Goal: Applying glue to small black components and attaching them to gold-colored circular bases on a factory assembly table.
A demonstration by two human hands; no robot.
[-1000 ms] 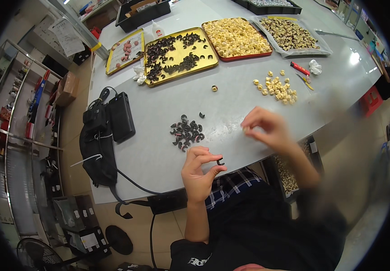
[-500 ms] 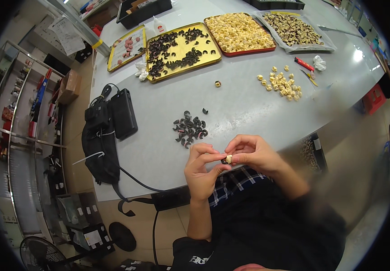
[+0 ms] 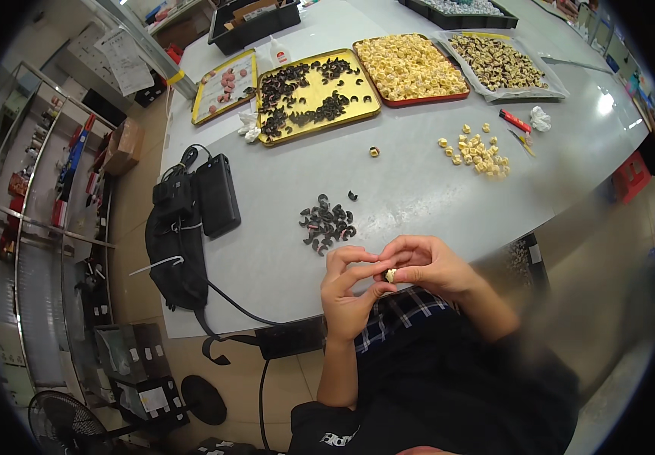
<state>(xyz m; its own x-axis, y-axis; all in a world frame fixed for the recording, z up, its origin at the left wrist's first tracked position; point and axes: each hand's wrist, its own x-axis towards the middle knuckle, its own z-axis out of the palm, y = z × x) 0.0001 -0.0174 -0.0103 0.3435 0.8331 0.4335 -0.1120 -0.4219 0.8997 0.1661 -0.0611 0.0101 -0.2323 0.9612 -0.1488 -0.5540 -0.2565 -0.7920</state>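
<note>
At the table's near edge, my left hand [image 3: 348,297] and my right hand [image 3: 435,267] meet, fingertips pinched around a small cream-and-black piece [image 3: 391,275]. Fingers cover much of it, so how its two parts fit cannot be made out. Just beyond my left hand lies a loose pile of small black curved pieces [image 3: 327,224], with one stray black piece [image 3: 352,196] beside it. Farther right is a scatter of small cream blocks [image 3: 479,155]. A single cream-and-dark piece [image 3: 374,152] sits alone toward the middle.
Across the back stand a tray with pink pieces [image 3: 200,110], a gold tray of black pieces [image 3: 316,97], a tray of cream blocks [image 3: 411,64] and a tray of cream-and-dark pieces [image 3: 559,92]. A red marker-like tool [image 3: 515,120] lies right. Black cabled devices [image 3: 217,196] occupy the left.
The whole view has shifted slightly, moving the table's things a little right and down. Both hands keep their pinch; the piece between them has turned a little, showing less black.
</note>
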